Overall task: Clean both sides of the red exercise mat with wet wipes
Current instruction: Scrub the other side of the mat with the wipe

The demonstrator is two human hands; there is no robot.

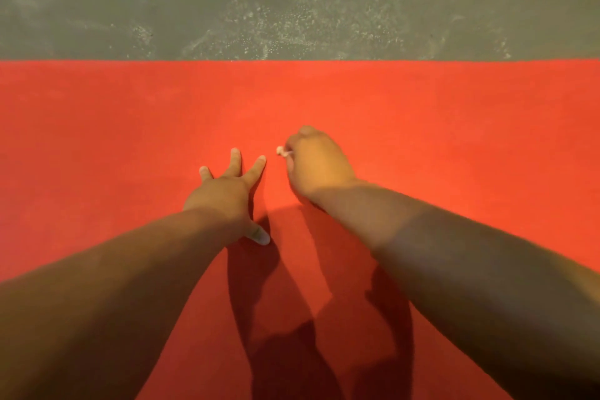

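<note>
The red exercise mat (422, 114) lies flat and fills the lower three quarters of the head view, its far edge running straight across. My left hand (227, 191) rests on the mat with fingers spread and thumb out to the side. Just to its right, my right hand (316, 166) is curled into a fist pressed on the mat. A small white bit of wet wipe (281, 151) sticks out of the fist on its left side; the remainder of the wipe is hidden under the hand.
Beyond the mat's far edge lies a grey concrete floor (292, 0) with pale dusty patches. My forearms cast dark shadows on the near part of the mat.
</note>
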